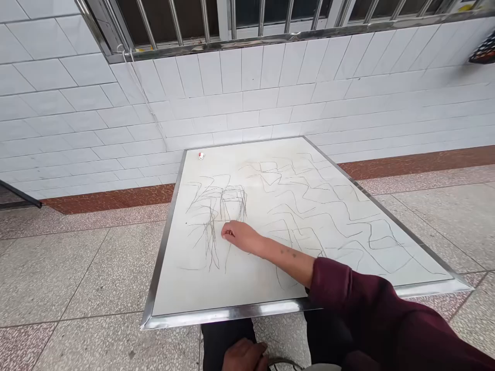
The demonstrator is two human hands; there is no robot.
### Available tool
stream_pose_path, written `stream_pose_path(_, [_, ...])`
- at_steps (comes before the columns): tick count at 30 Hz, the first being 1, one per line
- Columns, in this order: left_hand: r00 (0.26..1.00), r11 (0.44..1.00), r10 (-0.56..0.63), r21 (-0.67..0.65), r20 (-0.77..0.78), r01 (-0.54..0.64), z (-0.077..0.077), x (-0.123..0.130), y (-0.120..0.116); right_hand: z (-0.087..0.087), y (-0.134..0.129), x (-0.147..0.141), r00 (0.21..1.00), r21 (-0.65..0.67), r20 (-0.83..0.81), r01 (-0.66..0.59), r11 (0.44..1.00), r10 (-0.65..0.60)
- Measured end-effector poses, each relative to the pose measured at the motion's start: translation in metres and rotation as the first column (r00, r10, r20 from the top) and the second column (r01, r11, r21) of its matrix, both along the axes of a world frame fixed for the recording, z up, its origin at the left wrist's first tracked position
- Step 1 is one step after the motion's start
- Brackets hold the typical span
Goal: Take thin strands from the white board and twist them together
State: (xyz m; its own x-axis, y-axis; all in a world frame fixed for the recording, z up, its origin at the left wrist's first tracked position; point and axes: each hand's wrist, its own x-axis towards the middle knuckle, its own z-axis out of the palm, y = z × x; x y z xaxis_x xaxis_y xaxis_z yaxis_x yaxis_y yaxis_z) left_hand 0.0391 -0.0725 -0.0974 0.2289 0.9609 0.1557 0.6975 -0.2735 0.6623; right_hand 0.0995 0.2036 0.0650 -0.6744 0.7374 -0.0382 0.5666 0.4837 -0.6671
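My right hand [240, 236] reaches over the white tabletop [216, 288], its fingers curled together just below a cluster of dark, thin strands. Whatever those fingers pinch, if anything, is too small to make out. Many more thin dark strands [309, 211], bent and wavy, lie across the middle and right of the tabletop. My left hand [245, 355] rests low over my dark trousers, below the table's near edge, partly cut off by the frame; its fingers look curled, and nothing is visible in them.
The table has a shiny metal rim [247, 310]. A small red and white object [201, 155] sits near its far left corner. Behind stands a white tiled wall [251, 111] with barred windows [232, 20]. Speckled floor tiles [96, 278] surround the table.
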Motion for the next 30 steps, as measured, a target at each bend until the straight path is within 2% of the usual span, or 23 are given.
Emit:
stream_pose_path(3, [1.0,1.0,-0.004,0.025,0.006,0.004,0.009,-0.001,-0.002,-0.008,-0.035,-0.017,0.993,0.049,0.002,-0.114,0.992,0.114])
stream_pose_path(7, [1.0,0.998,-0.004,0.059,0.001,0.004,0.024,-0.003,-0.004,-0.022,-0.065,-0.039,0.975,0.173,0.046,-0.221,0.96,0.216])
stream_pose_path(13, [0.999,0.991,0.022,0.129,-0.025,-0.018,0.034,-0.002,-0.005,-0.038,-0.083,-0.058,0.951,0.346,0.172,-0.302,0.888,0.257])
stream_pose_path(19, [0.998,0.985,0.034,0.168,-0.046,-0.025,0.037,-0.001,-0.006,-0.04,-0.092,-0.062,0.935,0.419,0.224,-0.348,0.838,0.276])
stream_pose_path(25, [0.997,0.984,0.045,0.176,-0.061,-0.033,0.039,0.002,-0.007,-0.035,-0.096,-0.067,0.939,0.395,0.204,-0.339,0.854,0.278])
stream_pose_path(30, [0.997,0.985,0.054,0.165,-0.06,-0.043,0.041,0.002,-0.008,-0.018,-0.1,-0.067,0.962,0.327,0.053,-0.27,0.906,0.268])
